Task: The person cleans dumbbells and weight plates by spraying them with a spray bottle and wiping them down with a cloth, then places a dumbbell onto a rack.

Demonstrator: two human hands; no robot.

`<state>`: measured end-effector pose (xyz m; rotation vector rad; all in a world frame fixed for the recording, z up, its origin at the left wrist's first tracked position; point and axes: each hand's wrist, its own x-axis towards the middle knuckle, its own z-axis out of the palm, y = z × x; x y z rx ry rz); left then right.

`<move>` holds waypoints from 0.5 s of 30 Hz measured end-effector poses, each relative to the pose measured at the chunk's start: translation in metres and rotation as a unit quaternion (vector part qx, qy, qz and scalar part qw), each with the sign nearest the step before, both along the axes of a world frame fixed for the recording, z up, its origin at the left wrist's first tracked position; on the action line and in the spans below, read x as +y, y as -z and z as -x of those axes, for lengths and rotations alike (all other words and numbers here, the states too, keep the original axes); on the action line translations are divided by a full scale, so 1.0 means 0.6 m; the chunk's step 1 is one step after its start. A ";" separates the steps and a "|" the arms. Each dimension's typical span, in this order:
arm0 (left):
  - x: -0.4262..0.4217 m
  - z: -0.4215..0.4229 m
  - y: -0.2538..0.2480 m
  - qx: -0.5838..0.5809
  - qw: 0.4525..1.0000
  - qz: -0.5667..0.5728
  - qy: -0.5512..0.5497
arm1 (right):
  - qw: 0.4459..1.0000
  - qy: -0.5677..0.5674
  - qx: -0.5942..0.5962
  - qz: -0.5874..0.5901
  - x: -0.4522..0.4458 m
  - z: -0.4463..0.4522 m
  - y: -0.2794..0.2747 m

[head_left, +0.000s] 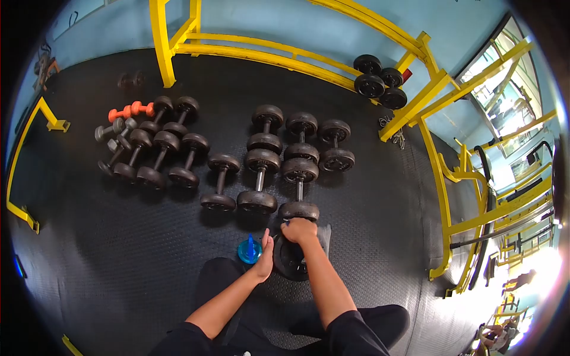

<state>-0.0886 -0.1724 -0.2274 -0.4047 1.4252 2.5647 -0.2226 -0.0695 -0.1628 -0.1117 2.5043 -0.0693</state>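
Note:
My right hand [300,230] is closed at the near end of a dumbbell [299,210] with a silver handle; what its fingers hold is hidden. Beneath that hand a black weight plate [288,261] lies on the floor, with a grey cloth [324,237] at its right side. My left hand [265,256] is held upright with its fingers extended, between the plate and a blue bottle [249,251] seen from above. Nothing shows in the left palm. Another silver-handled dumbbell [259,201] lies just beyond my left hand.
Several black dumbbells [160,160] stand in rows at the left, beside orange ones [131,111] and grey ones. More dumbbells [336,145] lie ahead. A yellow frame [261,56] runs along the back, and yellow racks [436,196] stand at the right. My legs are folded close below.

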 end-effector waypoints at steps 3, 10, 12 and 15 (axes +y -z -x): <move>-0.009 -0.028 0.002 0.017 0.998 0.046 -0.039 | 0.990 -0.131 0.026 -0.045 -0.048 -0.035 -0.009; -0.038 -0.076 -0.015 0.090 0.962 0.213 -0.142 | 0.913 -0.357 0.200 0.008 -0.035 -0.201 0.029; -0.040 -0.080 -0.007 0.120 0.946 0.251 -0.166 | 0.878 -0.432 0.203 0.040 -0.001 -0.239 0.021; -0.041 -0.093 -0.021 0.093 0.959 0.220 -0.154 | 0.790 -0.537 0.297 0.010 0.070 -0.279 0.039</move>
